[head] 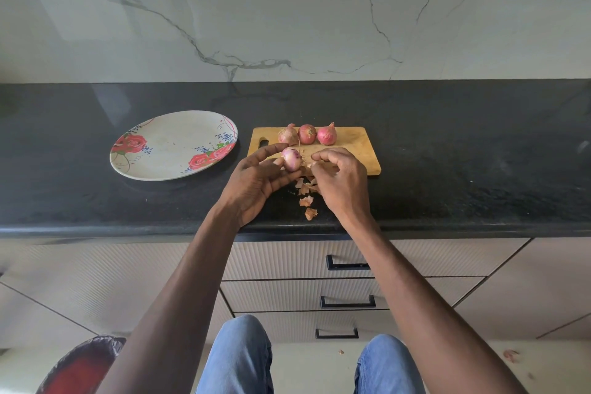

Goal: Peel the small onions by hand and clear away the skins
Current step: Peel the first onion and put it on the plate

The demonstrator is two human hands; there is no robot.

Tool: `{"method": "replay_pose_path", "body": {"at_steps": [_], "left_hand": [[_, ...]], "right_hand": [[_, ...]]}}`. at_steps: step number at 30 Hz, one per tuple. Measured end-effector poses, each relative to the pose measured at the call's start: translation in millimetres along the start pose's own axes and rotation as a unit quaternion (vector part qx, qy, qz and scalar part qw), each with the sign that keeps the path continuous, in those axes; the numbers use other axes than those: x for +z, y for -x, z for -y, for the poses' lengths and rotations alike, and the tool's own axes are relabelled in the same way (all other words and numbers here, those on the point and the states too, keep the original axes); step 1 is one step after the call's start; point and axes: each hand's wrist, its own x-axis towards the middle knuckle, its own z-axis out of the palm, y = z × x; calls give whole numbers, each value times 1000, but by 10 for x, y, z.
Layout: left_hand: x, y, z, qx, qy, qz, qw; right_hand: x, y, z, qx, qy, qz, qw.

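Observation:
My left hand [256, 179] holds a small, partly peeled onion [291, 158] between thumb and fingers, just above the near edge of a wooden cutting board [351, 144]. My right hand [339, 179] pinches a strip of papery skin [308, 164] at the onion's right side. Three unpeeled pink onions [307, 134] sit in a row at the far edge of the board. Several loose orange-brown skins [307, 200] lie on the black counter between my hands and the counter's front edge.
A floral plate [166, 147] with nothing on it rests on the black counter [463, 169] left of the board. A marble wall rises behind. Drawers with black handles [348, 265] are below the counter edge. A red bin lined with a bag [83, 368] stands at lower left.

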Motion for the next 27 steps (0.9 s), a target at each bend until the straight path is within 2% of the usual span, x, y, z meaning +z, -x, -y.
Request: {"method": "replay_pose_path", "body": {"at_steps": [4,8,17,22,27], "left_hand": [[6,-7,6,4,-16,1,1000],[-10,-9,11,1,-35,6,999],[10,14,7,-4,-59,25,998],[12,-1,17,9,-65,12,998],[-2,-19,25,10,-67,6,998]], "right_hand": [[-21,24,11,-39,-43,17,998],[2,55,39,-74,-38,19,996],[11,51,8,-71,-25,-6,997],[19,51,1,-117,-34,30,992],[34,26,-37,-116,-38,41,992]]}}
